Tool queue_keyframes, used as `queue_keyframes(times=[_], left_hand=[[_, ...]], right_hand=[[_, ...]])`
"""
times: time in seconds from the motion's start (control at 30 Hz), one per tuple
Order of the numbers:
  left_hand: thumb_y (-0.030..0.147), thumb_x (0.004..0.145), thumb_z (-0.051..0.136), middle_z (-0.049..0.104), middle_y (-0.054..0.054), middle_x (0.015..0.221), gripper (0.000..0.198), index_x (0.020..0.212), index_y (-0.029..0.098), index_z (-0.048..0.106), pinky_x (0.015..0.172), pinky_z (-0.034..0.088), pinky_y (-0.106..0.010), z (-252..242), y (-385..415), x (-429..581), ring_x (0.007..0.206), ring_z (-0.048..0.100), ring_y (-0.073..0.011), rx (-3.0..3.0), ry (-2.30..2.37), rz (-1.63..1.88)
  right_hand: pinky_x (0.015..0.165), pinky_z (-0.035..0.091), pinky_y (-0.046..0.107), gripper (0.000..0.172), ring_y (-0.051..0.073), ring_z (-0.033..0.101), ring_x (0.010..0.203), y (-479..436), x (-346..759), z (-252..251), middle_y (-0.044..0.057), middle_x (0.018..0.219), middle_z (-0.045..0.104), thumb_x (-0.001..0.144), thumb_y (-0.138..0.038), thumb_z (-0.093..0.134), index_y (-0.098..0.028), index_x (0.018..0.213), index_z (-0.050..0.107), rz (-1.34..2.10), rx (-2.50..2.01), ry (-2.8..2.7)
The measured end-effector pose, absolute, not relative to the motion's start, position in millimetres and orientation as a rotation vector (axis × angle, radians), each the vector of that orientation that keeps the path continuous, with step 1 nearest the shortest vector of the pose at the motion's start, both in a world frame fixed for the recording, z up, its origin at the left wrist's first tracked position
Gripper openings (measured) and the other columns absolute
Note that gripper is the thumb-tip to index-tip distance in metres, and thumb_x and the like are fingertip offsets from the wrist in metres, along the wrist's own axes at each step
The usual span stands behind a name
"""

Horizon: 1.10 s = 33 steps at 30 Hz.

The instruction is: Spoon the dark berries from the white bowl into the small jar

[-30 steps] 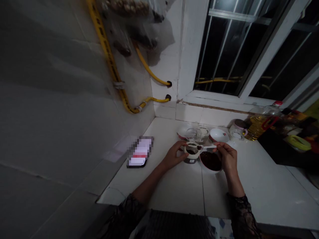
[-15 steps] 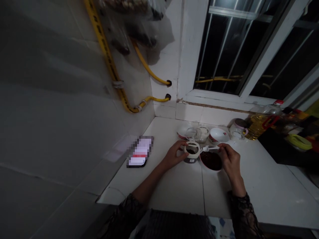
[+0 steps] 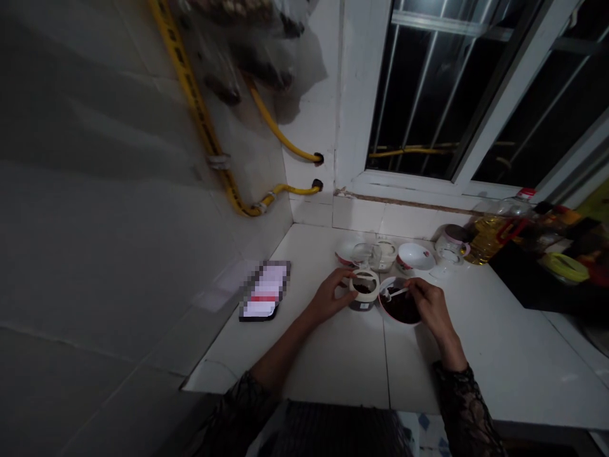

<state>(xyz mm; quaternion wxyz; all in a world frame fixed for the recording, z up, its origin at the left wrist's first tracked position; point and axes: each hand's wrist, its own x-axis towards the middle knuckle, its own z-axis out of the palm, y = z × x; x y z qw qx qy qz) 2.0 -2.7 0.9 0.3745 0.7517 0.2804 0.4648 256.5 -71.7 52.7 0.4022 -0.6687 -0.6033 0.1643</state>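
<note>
My left hand (image 3: pixel 332 296) grips a small seasoning jar (image 3: pixel 364 304) with a white rim, its clear lid flipped up and dark contents inside. Right beside the jar stands a bowl (image 3: pixel 386 315) with a red-edged rim, holding a dark brown food or sauce. Between the fingertips of my right hand (image 3: pixel 428 304) is the handle of a small white spoon (image 3: pixel 396 292). The spoon's head is over the left part of the bowl, low near the dark contents; whether it touches them I cannot tell.
Behind the jar are another white-rimmed jar (image 3: pixel 385 252), a white bowl (image 3: pixel 415 256) and a lidded glass jar (image 3: pixel 451 243). An oil bottle (image 3: pixel 488 238) and a black box (image 3: pixel 514 273) of condiments stand at the right. A phone (image 3: pixel 265 292) lies on the left of the counter (image 3: pixel 333 362).
My right hand has moved slightly left and down, taking the spoon from beside the jar's rim to low over the bowl. My left hand keeps its hold on the jar.
</note>
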Motion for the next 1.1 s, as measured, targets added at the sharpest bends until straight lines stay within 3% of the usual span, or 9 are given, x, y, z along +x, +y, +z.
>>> queue_keyframes(times=[0.2,0.5,1.1], left_hand=[[0.033,0.084,0.066,0.061,-0.011,0.125,0.03,0.111,0.021,0.061,0.084,0.053,-0.033,0,-2,2,0.118,0.059,-0.0257,1.926,0.704,1.207],[0.032,0.085,0.066,0.061,-0.011,0.126,0.03,0.112,0.021,0.061,0.085,0.054,-0.033,1,-3,2,0.118,0.058,-0.0257,1.928,0.697,1.211],[0.032,0.085,0.066,0.061,-0.011,0.124,0.029,0.112,0.022,0.06,0.085,0.054,-0.032,2,-4,2,0.116,0.059,-0.0243,1.924,0.7,1.207]], right_hand=[[0.055,0.036,0.028,0.026,0.017,0.052,0.053,-69,263,57,0.001,0.052,0.063,0.065,-0.042,0.054,-0.02,0.069,0.068,0.585,-1.64,-1.226],[0.043,0.017,0.025,0.024,0.008,0.029,0.04,-69,270,60,-0.002,0.044,0.055,0.053,-0.038,0.061,-0.017,0.063,0.066,0.798,-1.544,-0.987],[0.04,0.014,0.023,0.026,0.006,0.028,0.037,-68,268,63,-0.002,0.046,0.056,0.053,-0.038,0.069,-0.016,0.068,0.066,0.813,-1.43,-0.882]])
